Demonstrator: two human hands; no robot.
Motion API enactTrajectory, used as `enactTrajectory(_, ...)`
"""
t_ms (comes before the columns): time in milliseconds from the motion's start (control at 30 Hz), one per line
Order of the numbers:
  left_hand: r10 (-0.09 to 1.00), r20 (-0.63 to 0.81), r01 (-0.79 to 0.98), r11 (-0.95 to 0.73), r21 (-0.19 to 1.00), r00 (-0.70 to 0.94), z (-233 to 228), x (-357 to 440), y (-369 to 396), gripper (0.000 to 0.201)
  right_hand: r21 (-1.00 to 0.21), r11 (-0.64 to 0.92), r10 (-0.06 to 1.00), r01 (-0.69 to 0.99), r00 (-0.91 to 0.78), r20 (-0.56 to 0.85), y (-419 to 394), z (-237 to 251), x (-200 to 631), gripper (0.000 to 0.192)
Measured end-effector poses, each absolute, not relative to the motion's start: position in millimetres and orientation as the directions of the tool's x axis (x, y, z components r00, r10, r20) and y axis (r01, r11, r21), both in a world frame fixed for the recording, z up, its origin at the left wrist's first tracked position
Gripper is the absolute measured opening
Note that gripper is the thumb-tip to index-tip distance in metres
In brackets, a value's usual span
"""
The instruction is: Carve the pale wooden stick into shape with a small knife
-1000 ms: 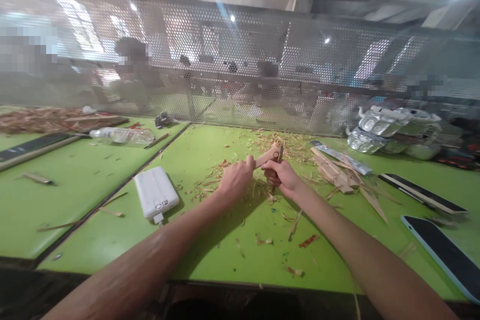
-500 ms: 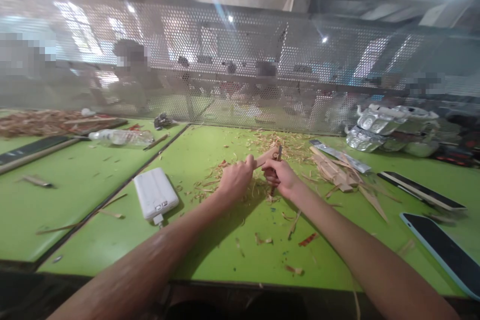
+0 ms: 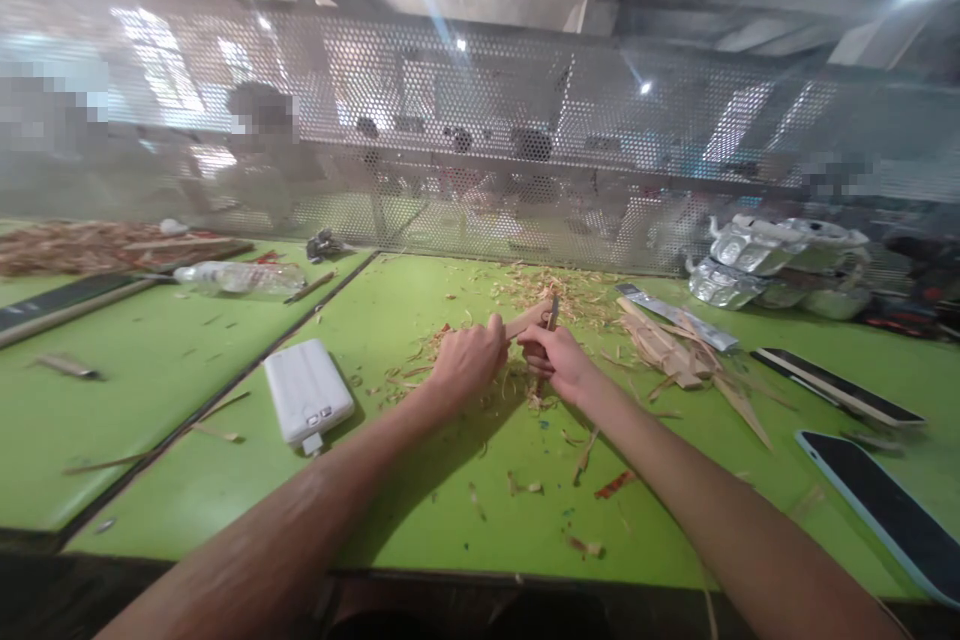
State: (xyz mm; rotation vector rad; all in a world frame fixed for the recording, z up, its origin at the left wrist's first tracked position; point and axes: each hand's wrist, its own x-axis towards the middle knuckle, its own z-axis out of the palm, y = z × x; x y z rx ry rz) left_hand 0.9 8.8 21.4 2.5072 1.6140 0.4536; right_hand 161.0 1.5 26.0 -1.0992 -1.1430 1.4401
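Note:
My left hand (image 3: 471, 360) is closed round the near end of a pale wooden strip (image 3: 528, 320), which points away and to the right. In my right hand (image 3: 556, 360) is a narrow carving knife (image 3: 553, 308), its dark tip showing above the fist and its lower end below. The blade meets or nearly meets the wood; exact contact is too small to tell. Curled wood shavings (image 3: 574, 295) lie beyond and around both hands on the green table (image 3: 420, 510).
A white power bank (image 3: 307, 392) with a plug lies left, a plastic bottle (image 3: 240, 278) behind it. On the right are wood pieces (image 3: 667, 345), a black-and-pale flat bar (image 3: 836, 386), a phone (image 3: 881, 510) and foil-like silver bundles (image 3: 757, 260). A perforated screen (image 3: 465, 170) stands behind.
The view has shifted very slightly. Both hands keep their holds on the wooden strip and the knife, and the knife has moved slightly left.

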Motion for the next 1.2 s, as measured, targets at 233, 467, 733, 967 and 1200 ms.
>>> enactTrajectory(233, 0.846, 0.19, 0.774, -0.532, 0.343, 0.498, 22, -6, 8, 0.028, -0.983, -0.094, 0.983, -0.156, -0.171, -0.067, 3, 25, 163, 0.032)
enactTrajectory(467, 0.812, 0.183, 0.708, -0.576, 0.409, 0.555, 13, -12, 17, 0.035, -0.987, -0.097, 0.978, -0.127, -0.198, -0.07, 3, 29, 166, 0.031)
enactTrajectory(733, 0.837, 0.192, 0.732, -0.543, 0.412, 0.513, 17, -10, 13, 0.039, -0.991, -0.075, 0.972, -0.112, -0.23, -0.047, 4, 27, 167, 0.027)
enactTrajectory(967, 0.844, 0.198, 0.707, -0.528, 0.47, 0.498, 20, -13, 13, 0.039, -0.998, -0.035, 0.968, -0.049, -0.252, -0.021, -1, 33, 168, 0.027)
enactTrajectory(1200, 0.876, 0.16, 0.635, -0.446, 0.631, 0.456, 24, -18, 17, 0.04, -0.991, 0.112, 0.992, 0.08, -0.061, 0.107, 14, 26, 181, 0.044)
